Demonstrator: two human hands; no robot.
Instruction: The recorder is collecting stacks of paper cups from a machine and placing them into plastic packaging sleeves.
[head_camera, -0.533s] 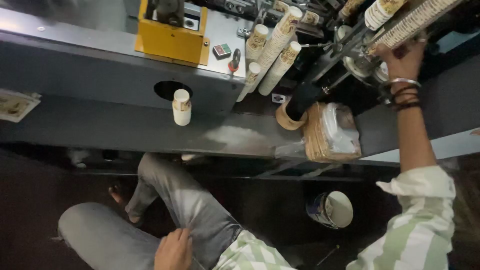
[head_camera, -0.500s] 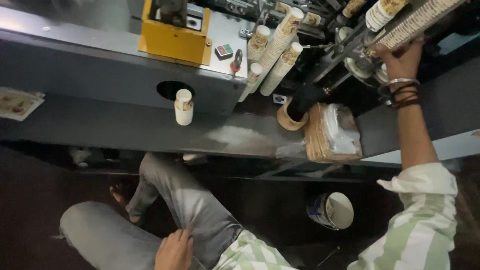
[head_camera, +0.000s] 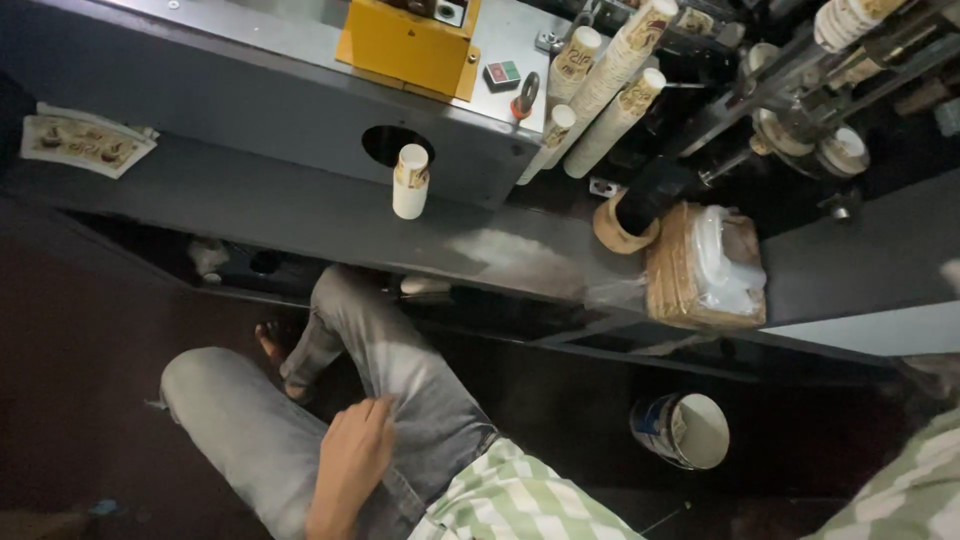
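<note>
My left hand (head_camera: 355, 455) lies flat on my thigh in grey jeans (head_camera: 400, 380), holding nothing. My right hand is out of view; only a green-and-white checked sleeve (head_camera: 900, 490) shows at the bottom right. A single printed paper cup (head_camera: 410, 180) stands upright on the dark machine ledge (head_camera: 250, 210), in front of a round hole (head_camera: 395, 143) in the grey housing. Tilted stacks of nested paper cups (head_camera: 610, 90) lean out of the machine at the upper middle.
A yellow box (head_camera: 410, 45) sits on top of the housing, with a small switch (head_camera: 502, 72) and a red-handled tool (head_camera: 525, 95) beside it. A plastic-wrapped brown stack (head_camera: 705, 270) and tape roll (head_camera: 620, 230) lie on the ledge. Flat printed blanks (head_camera: 85, 140) lie left. A tin (head_camera: 685, 430) stands on the floor.
My right hand, raised at the cup stacks on the upper right before, has dropped out of view. My left hand stays on the thigh. The view has shifted slightly.
</note>
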